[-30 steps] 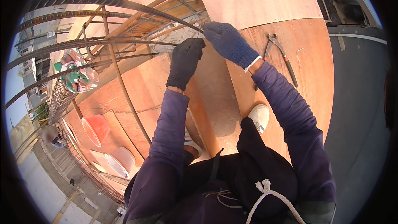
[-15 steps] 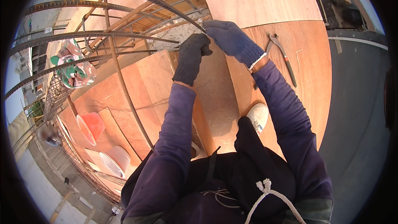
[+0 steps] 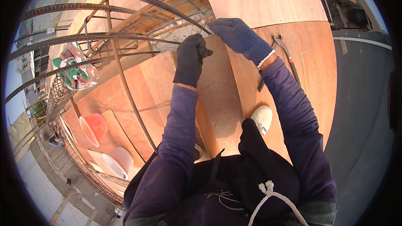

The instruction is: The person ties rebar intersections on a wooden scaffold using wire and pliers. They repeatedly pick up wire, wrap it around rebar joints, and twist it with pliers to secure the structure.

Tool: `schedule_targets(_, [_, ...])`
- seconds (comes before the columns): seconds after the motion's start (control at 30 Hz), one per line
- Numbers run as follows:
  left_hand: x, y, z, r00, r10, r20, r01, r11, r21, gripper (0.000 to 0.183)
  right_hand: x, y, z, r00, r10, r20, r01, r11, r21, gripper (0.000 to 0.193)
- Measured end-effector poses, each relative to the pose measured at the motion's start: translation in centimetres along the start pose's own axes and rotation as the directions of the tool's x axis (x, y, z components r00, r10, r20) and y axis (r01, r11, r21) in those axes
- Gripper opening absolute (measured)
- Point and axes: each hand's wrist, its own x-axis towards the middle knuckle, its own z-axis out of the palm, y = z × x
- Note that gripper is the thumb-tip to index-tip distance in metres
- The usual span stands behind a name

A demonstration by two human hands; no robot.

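Note:
My left hand (image 3: 191,60), in a dark knitted glove, has its fingers curled just below the end of a ribbed steel bar (image 3: 161,5). Anything inside those fingers is hidden. To its right, my right hand (image 3: 241,39), in a blue knitted glove with a white cuff, pinches at a thin wire (image 3: 203,28) by the bar's end. The two hands are slightly apart. A pair of pincers (image 3: 288,55) with dark, red-marked handles lies on the plywood (image 3: 314,71) beside my right forearm, which partly covers it.
Several rusty rebars (image 3: 67,37) cross the upper left over an opening with concrete at its bottom. A red bucket (image 3: 94,128) and a whitish bucket (image 3: 119,162) lie on plywood at left. Near the bars is a camouflage-patterned cloth item (image 3: 77,67). My shoe (image 3: 262,118) stands on the plywood.
My right hand has shifted slightly right and up, widening the gap from my left hand. The left hand has barely moved. The view has shifted a little.

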Motion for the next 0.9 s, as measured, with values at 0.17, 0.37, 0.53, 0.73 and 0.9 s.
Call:
schedule_targets(0.17, [-0.9, 1.3, -0.3, 0.998, -0.051, 0.025, 0.044, 0.974, 0.223, 0.024, -1.0, -1.8, 0.5, 0.946, 0.323, 0.021, -0.319, 0.919, 0.233, 0.024])
schedule_targets(0.37, [-1.5, 2.7, 0.0, 0.993, 0.032, 0.115, -0.079, 0.899, 0.430, 0.032, -1.0, -1.2, 2.7, 0.993, -0.030, -0.115, 0.024, 0.998, -0.050, 0.026])
schedule_targets(0.53, [-1.7, 2.3, 0.8, 0.993, -0.004, 0.120, -0.029, 0.962, 0.272, 0.031, -0.8, -2.0, 1.9, 0.965, 0.260, -0.045, -0.226, 0.904, 0.363, 0.027])
schedule_targets(0.73, [-2.3, 1.8, 1.5, 0.997, 0.022, 0.076, -0.039, 0.972, 0.232, 0.034, -1.1, -4.6, 0.9, 0.904, 0.423, 0.055, -0.397, 0.787, 0.472, 0.026])
schedule_targets(0.9, [-2.6, 2.8, 1.5, 0.994, 0.042, 0.097, -0.070, 0.947, 0.313, 0.034, -0.9, -3.7, 1.6, 0.933, 0.359, 0.001, -0.324, 0.840, 0.436, 0.027])
